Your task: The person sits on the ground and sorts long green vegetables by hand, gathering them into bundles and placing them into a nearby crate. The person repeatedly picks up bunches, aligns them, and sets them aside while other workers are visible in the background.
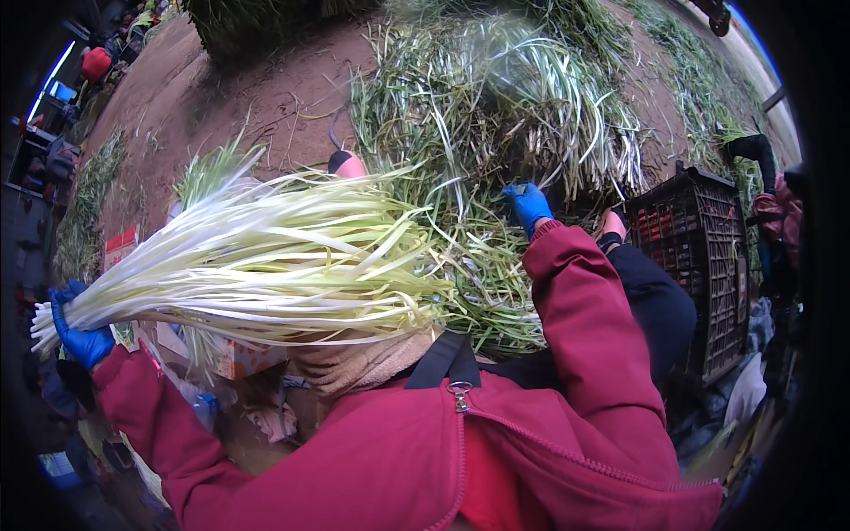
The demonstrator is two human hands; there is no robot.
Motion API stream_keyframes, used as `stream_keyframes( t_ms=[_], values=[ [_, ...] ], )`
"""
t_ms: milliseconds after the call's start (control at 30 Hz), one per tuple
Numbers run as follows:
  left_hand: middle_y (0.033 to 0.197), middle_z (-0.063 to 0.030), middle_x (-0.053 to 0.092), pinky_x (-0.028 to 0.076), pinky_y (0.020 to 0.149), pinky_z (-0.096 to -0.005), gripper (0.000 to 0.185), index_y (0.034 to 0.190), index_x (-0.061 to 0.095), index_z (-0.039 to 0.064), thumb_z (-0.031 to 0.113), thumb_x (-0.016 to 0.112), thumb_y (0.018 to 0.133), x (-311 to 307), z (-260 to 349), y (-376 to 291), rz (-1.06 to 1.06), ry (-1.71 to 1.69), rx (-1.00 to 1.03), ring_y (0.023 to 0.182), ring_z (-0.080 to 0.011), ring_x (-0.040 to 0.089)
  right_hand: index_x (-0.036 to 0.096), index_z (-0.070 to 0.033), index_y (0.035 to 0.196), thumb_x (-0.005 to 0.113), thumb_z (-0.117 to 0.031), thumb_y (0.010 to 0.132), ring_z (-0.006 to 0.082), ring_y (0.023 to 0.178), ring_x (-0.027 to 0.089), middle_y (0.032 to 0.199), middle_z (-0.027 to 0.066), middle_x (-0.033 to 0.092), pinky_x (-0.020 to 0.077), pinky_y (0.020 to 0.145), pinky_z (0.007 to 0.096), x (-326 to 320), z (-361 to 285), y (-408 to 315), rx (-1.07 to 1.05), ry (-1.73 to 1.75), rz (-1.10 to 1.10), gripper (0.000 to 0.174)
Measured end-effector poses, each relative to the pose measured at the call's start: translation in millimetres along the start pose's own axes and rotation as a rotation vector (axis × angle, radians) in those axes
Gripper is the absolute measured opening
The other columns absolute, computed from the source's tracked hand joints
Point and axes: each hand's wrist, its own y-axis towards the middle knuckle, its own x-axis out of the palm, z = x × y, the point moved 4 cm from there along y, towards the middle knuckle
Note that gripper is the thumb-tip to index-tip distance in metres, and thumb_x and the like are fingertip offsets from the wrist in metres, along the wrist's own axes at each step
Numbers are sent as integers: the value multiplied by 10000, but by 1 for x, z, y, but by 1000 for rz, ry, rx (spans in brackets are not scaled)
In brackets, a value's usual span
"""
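Note:
My left hand, in a blue glove, is shut around the white stem ends of a large bundle of blanched garlic chives. Its pale yellow leaves fan out to the right across my lap. My right hand, gloved in blue too, is at the near edge of a heap of green and white chives on the ground. Its fingers look bent, but whether a stalk is between them is unclear. Loose green leaves lie below that hand, between my legs.
A dark plastic crate stands by my right leg. At left are a printed cardboard box and more green chives. A dark bundle sits at the far side of the earth floor. A blue-capped bottle lies beneath my left arm.

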Motion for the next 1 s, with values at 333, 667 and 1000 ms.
stream_keyframes(
  t_ms=[333,667,1000],
  values=[
    [798,-77,554,376,859,-390,176,782,516,58,201,441,851,15,-3,0,-138,23,-12,848,-240,536,620,-208,963,575,-249,756,228,740,600,857,85,620,467,686,291,116,-106,-83,-660,-581,-417,216],
    [805,-84,538,364,879,-377,179,800,509,39,193,432,852,8,1,-1,37,26,56,859,-232,530,629,-154,835,637,-266,681,263,748,580,825,82,598,462,657,341,136,-123,-107,-754,-641,-302,190],
    [811,-88,545,378,869,-375,179,817,519,38,192,433,851,16,3,-3,82,23,90,854,-231,530,639,-148,820,632,-241,683,259,680,583,745,79,600,463,606,336,143,-107,-111,-884,-696,-237,167]
  ],
)
